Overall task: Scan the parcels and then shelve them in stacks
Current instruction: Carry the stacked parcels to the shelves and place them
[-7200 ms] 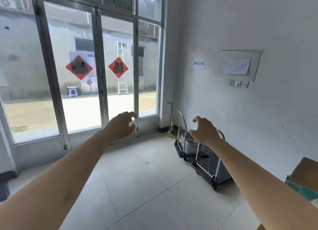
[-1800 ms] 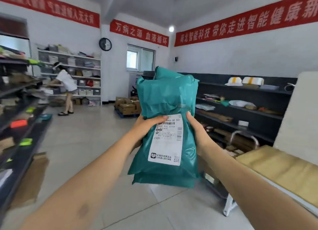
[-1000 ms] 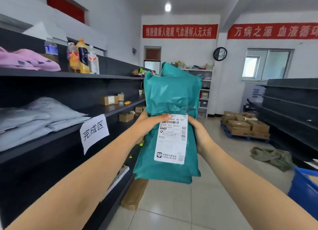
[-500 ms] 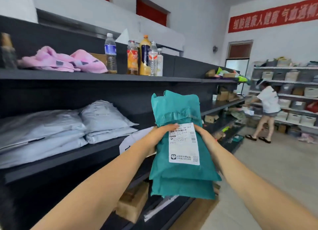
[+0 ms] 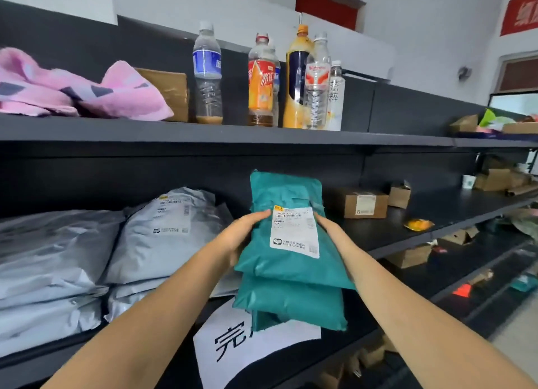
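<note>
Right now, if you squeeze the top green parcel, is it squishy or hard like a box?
Probably squishy: the top green parcel bulges and creases like a filled plastic bag. It likely flops, since the left hand and right hand hold it from both sides. Its glossy skin may be slippery.

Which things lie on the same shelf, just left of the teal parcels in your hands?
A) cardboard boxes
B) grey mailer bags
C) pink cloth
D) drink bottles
B: grey mailer bags lie stacked on that shelf left of the teal parcels; the bottles and pink cloth sit one level up.
</note>
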{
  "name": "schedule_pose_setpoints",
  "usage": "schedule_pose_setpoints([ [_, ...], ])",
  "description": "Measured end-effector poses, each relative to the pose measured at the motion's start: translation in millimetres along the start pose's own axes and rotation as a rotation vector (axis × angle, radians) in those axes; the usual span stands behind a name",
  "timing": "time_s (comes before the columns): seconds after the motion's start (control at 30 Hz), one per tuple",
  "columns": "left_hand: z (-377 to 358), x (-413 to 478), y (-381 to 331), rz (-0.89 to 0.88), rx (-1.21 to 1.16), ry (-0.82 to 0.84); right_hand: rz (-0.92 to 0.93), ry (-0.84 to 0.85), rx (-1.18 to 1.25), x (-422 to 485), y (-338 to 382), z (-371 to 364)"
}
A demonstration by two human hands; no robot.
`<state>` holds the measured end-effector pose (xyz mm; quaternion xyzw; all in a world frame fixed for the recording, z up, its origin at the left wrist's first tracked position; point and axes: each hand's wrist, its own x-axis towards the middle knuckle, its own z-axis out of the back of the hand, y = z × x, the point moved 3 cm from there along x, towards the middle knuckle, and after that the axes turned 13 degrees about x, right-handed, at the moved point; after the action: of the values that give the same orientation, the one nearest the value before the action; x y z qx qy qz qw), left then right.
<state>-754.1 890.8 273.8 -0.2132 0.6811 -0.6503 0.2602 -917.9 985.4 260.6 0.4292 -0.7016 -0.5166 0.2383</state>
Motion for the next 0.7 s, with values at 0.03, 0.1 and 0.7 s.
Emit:
schedule_pose_setpoints([
  [0.03,4.6,14.6,-2.2,0.011,0.003,-0.071,0.003,0.011,0.021,20.1,-0.1,1.3],
  [0.1,14.8,48.2,-4.9,0.033,0.062,-0.243,0.0,0.052,0.0,57.5,3.9,1.5],
  [0.7,54.0,141.0,12.3,0.079,0.188,-0.686,-0.032,0.263,-0.54,204.8,1.1,-28.7],
])
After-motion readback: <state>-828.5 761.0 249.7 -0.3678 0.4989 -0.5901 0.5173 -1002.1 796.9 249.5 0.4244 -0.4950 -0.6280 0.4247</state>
